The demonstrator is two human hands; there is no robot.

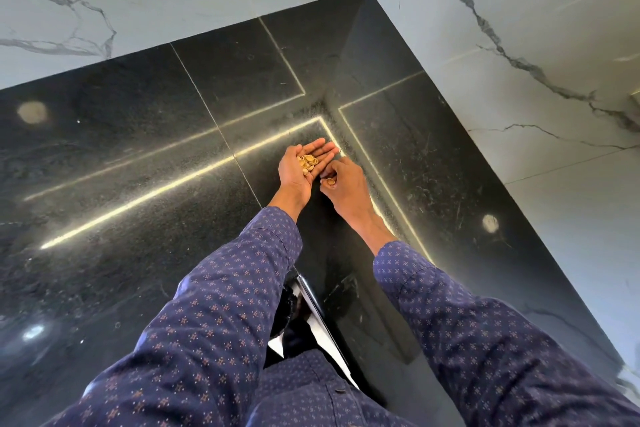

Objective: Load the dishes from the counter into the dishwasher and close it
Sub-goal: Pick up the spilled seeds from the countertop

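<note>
**Clearing shells off the worktop corner**

Over the far corner of the black stone worktop (145, 135), where it meets the marble-look walls (519, 28), the left hand (304, 163) lies palm up with fingers spread flat, cupping a small heap of pale nut shells (307, 162). Just to its right, nearly touching, the right hand (341, 178) has its grip pinched on one or two more shells (330, 181) between thumb and fingertips.

No dishes and no dishwasher are in view, so this looks like tidying before loading. The shells are likely light, stiff and brittle, and loose enough to roll or spill; they are best taken by fingertip pinch and kept in a level, slightly cupped palm. Both sleeves (221, 288) are dark blue with a small pattern.
</note>
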